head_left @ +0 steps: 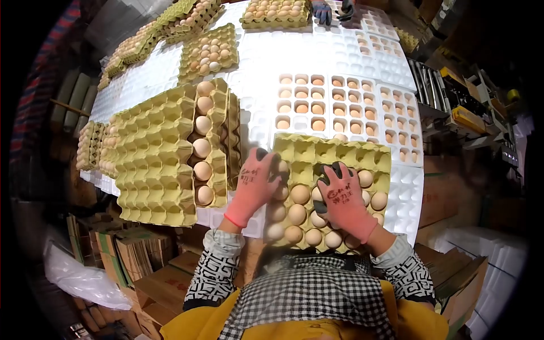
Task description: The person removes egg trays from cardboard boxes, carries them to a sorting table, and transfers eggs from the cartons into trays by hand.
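Observation:
A yellow-green pulp egg tray (332, 148) lies at the table's front edge, its far rows bare and its near rows holding several eggs (297, 215). My left hand (255, 184), in a pink glove with dark fingertips, curls at the tray's left edge around an egg (283, 166). Over the tray's middle, my right hand (343, 201) in a matching glove has its fingers bent down around an egg (317, 195), mostly hidden under the palm. Beyond the tray, white foam trays (327, 107) hold eggs in square cells; one cell in the nearest block is vacant.
Stacked pulp trays (156, 153) stand at left, with a row of eggs (201, 148) along their right side. More egg-filled pulp trays (207, 54) sit farther back. A co-worker's dark gloved hands (334, 12) are at the far edge. Cardboard boxes (170, 283) lie below the table.

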Demonstrator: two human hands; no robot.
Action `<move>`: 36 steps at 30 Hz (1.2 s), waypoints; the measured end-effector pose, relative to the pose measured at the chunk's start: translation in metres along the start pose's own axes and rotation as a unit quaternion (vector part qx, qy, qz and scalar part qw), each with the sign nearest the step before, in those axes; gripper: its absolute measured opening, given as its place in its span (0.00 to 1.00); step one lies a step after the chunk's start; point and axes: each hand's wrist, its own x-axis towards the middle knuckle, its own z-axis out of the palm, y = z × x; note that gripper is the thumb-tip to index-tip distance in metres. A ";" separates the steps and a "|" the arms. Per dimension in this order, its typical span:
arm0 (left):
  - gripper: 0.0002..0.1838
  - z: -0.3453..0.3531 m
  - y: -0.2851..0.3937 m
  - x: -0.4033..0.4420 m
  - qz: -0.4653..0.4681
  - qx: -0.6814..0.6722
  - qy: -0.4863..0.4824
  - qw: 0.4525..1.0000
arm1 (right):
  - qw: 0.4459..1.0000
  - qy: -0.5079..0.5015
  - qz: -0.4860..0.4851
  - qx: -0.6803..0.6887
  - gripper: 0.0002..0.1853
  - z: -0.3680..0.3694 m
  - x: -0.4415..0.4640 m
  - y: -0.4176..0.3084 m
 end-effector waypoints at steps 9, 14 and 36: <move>0.21 -0.019 -0.004 -0.060 -0.178 -0.659 -0.005 0.731 | 0.837 0.072 0.114 0.531 0.24 -0.054 -0.034 0.012; 0.29 -0.014 0.013 -0.045 -0.026 0.009 -0.103 0.994 | 0.988 -0.120 0.076 0.059 0.10 -0.018 0.001 -0.068; 0.23 0.013 0.087 -0.009 -0.171 -0.574 -0.098 0.795 | 0.877 0.120 0.177 0.431 0.31 -0.031 -0.131 0.135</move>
